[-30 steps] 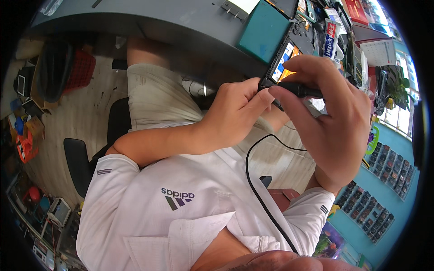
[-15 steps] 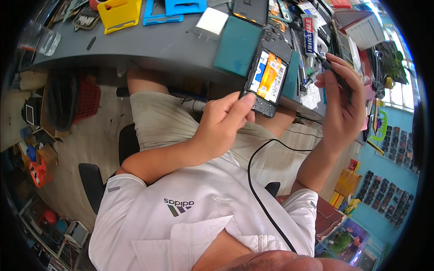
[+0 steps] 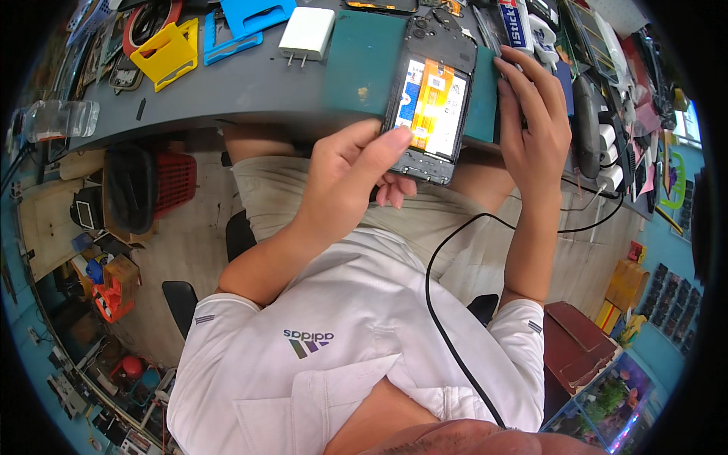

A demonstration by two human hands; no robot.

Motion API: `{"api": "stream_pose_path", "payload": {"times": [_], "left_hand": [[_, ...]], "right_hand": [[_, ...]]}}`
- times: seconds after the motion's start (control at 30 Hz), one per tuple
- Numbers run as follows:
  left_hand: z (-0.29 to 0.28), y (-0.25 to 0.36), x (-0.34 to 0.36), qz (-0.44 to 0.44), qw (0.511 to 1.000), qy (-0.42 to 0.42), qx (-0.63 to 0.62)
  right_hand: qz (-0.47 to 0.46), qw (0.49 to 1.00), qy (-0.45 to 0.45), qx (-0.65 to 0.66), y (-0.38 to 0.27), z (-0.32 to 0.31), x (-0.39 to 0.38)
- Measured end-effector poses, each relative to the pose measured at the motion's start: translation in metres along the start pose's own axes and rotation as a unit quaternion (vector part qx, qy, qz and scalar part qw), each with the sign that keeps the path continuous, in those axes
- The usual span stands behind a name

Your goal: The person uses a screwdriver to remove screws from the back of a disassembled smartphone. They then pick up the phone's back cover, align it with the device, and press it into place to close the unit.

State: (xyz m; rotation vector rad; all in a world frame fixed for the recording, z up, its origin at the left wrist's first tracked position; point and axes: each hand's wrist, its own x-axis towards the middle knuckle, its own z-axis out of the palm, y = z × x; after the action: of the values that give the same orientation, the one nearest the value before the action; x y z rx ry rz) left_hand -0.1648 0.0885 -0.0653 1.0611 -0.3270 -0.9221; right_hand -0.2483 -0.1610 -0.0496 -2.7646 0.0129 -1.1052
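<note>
My left hand [image 3: 350,176] holds an opened phone [image 3: 434,106] with its back cover off, showing a battery with an orange and white label. The thumb lies across the phone's lower edge and the fingers support it from beneath. It hovers over a green mat [image 3: 365,64] at the near edge of the grey workbench [image 3: 243,91]. My right hand [image 3: 533,125] reaches to the right of the phone, fingers extended and resting on small items at the bench edge. Whether it grips anything is hidden.
A white charger plug [image 3: 306,35] lies left of the mat, with yellow [image 3: 168,51] and blue [image 3: 250,17] plastic stands farther left. A black cable [image 3: 444,318] runs down across my white shirt. A red basket [image 3: 171,182] stands on the floor at left.
The phone has come down from close to my face toward the bench and mat. My right hand let go of it and moved out to the right side of the bench.
</note>
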Motion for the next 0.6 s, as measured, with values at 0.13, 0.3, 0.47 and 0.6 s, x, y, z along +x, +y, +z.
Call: {"api": "stream_pose_path", "payload": {"times": [0.13,0.3,0.47,0.6], "left_hand": [[0.000,0.005,0.007,-0.033,0.999,-0.026,-0.017],[0.011,0.007,0.011,-0.054,0.998,0.031,-0.033],[0.018,0.009,0.010,-0.060,0.995,0.053,-0.055],[0.019,0.008,0.009,-0.053,0.995,0.048,-0.071]], "right_hand": [[0.001,1.000,-0.008,0.000,0.001,-0.002,-0.001],[0.013,1.000,-0.008,0.014,-0.001,-0.006,0.001],[0.043,0.998,0.003,0.038,0.000,-0.007,-0.002],[0.078,0.994,0.008,0.079,-0.003,-0.010,-0.002]]}}
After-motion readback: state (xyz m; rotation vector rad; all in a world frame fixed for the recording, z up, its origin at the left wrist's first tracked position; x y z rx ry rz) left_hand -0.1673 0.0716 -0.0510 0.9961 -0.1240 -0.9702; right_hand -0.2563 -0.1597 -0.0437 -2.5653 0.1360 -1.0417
